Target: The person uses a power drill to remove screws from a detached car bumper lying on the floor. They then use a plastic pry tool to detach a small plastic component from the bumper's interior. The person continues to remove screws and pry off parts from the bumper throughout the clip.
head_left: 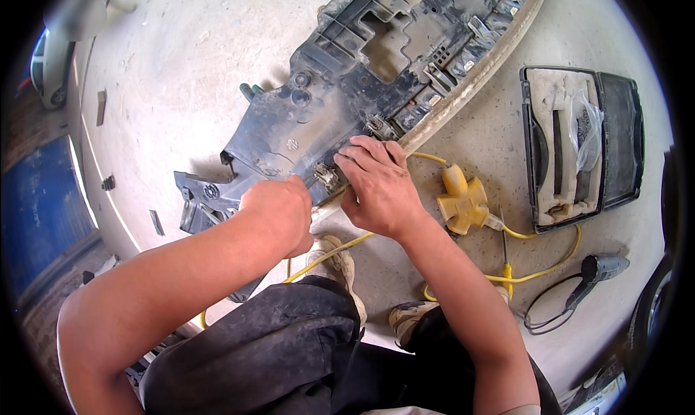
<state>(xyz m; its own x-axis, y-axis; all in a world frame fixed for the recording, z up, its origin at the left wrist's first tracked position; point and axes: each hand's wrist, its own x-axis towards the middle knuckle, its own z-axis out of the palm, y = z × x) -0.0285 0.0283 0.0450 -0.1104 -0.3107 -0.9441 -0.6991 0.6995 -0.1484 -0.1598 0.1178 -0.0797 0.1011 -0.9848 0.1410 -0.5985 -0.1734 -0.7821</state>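
Note:
A large, dusty black plastic car panel (322, 118) with a curved pale rim lies across the concrete floor before me. My left hand (279, 209) is closed in a fist at its near edge, beside a metal clip-like fitting (327, 175). What the fist grips is mostly hidden; only a thin bit shows toward the fitting. With bent fingers on top and the thumb lower at the rim, my right hand (380, 187) grips the panel's edge just right of that fitting. A second metal fitting (381, 127) sits farther along the rim.
Right of the panel are a yellow multi-socket block (463, 205) with its yellow cord, a yellow-handled screwdriver (507, 274) and a dark corded hand tool (597, 274). An open black case (532, 147) holds foam and a clear bag (588, 133). My shoes stand close below the panel.

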